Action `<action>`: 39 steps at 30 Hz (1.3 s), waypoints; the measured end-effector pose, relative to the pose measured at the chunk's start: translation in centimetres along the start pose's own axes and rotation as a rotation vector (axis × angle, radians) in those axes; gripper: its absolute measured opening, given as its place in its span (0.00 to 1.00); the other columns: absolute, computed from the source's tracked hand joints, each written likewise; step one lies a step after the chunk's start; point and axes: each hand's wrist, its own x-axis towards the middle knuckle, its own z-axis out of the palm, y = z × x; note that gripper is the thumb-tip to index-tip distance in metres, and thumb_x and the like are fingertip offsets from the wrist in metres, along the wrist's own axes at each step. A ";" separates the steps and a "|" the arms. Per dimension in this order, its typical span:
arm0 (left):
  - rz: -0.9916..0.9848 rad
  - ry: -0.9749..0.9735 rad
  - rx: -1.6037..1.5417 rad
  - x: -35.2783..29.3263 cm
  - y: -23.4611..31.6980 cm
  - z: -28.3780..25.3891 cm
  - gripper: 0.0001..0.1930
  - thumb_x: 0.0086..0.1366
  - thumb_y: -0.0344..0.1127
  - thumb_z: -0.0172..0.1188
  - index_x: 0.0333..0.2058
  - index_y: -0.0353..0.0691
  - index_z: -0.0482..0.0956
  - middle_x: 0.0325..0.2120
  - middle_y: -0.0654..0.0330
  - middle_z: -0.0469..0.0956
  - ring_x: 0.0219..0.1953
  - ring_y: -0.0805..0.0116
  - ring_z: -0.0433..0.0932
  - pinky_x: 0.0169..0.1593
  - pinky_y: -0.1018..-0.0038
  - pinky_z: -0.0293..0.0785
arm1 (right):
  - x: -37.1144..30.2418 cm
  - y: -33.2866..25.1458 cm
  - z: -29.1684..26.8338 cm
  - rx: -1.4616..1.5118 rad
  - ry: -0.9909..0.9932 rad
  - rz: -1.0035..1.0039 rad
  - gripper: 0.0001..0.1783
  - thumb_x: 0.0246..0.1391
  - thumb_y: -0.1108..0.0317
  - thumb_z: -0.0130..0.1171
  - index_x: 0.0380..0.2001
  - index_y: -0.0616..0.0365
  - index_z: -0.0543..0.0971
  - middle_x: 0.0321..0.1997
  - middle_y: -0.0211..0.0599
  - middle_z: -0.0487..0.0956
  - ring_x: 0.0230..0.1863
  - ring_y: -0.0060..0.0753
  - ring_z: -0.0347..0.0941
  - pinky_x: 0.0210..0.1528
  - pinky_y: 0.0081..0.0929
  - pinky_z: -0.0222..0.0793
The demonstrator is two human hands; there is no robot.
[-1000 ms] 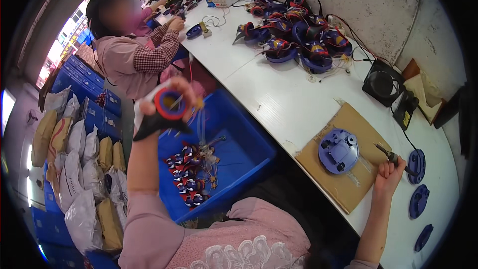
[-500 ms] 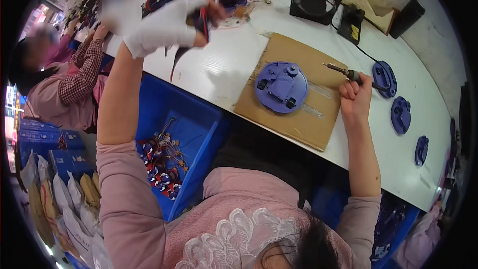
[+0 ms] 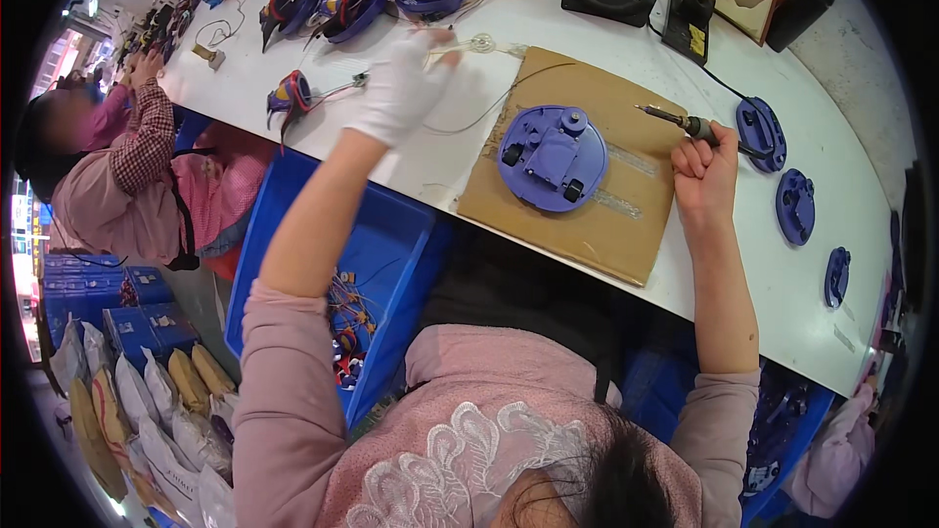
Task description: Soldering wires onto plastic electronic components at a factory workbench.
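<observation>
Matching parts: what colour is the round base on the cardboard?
Round base: purplish blue, clearest in head view.

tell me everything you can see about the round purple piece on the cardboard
The round purple piece looks like moulded plastic: a disc with a raised block around its middle, a small round knob near its far edge and two black, wheel-like parts. It lies flat, this detailed side up, on the brown cardboard. Nothing else visibly touches it; its underside is hidden.

A white table [image 3: 782, 303] carries cardboard [image 3: 626, 246], purple discs [image 3: 795, 207] and a wired part [image 3: 290, 95].
</observation>
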 end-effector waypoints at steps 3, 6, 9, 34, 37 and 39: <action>-0.120 -0.005 -0.130 1.5 4.2 3.7 0.13 0.56 0.38 0.59 0.37 0.37 0.79 0.34 0.51 0.78 0.40 0.53 0.76 0.45 0.66 0.71 | 0.1 0.1 -0.4 0.038 -0.021 0.005 0.13 0.57 0.66 0.46 0.19 0.52 0.63 0.10 0.20 0.52 0.10 0.15 0.43 0.15 0.18 0.42; -0.150 -0.096 -0.181 2.8 5.5 6.1 0.12 0.56 0.38 0.59 0.34 0.37 0.80 0.32 0.51 0.78 0.38 0.54 0.77 0.44 0.66 0.72 | -0.3 0.3 -0.2 0.043 -0.022 0.013 0.12 0.57 0.65 0.46 0.20 0.53 0.64 0.10 0.20 0.51 0.10 0.15 0.43 0.15 0.18 0.42; -0.128 -0.223 -0.170 3.3 5.9 7.5 0.12 0.55 0.37 0.59 0.34 0.36 0.80 0.31 0.51 0.78 0.38 0.53 0.77 0.43 0.66 0.72 | -0.7 0.4 0.1 0.012 -0.036 0.015 0.11 0.57 0.65 0.47 0.21 0.55 0.66 0.10 0.20 0.51 0.10 0.14 0.43 0.15 0.18 0.42; -0.173 0.199 -0.413 -12.0 8.8 2.3 0.11 0.44 0.24 0.68 0.27 0.42 0.78 0.22 0.64 0.75 0.23 0.68 0.74 0.30 0.75 0.70 | -5.7 4.9 4.1 -0.414 -0.226 -0.096 0.09 0.61 0.64 0.43 0.33 0.57 0.69 0.09 0.20 0.55 0.09 0.13 0.46 0.15 0.16 0.46; 0.081 0.312 -0.303 -11.8 8.2 2.9 0.13 0.40 0.24 0.69 0.25 0.46 0.76 0.21 0.66 0.73 0.25 0.64 0.73 0.32 0.71 0.68 | -5.8 5.3 4.1 -0.422 -0.222 -0.110 0.09 0.61 0.64 0.42 0.33 0.57 0.69 0.09 0.21 0.55 0.10 0.13 0.46 0.15 0.16 0.47; 0.074 0.312 -0.311 -11.9 8.2 3.1 0.13 0.40 0.23 0.69 0.25 0.45 0.76 0.20 0.66 0.73 0.26 0.63 0.73 0.33 0.71 0.68 | -5.9 5.5 4.2 -0.434 -0.218 -0.126 0.09 0.61 0.64 0.42 0.33 0.58 0.69 0.09 0.21 0.55 0.10 0.14 0.45 0.16 0.16 0.47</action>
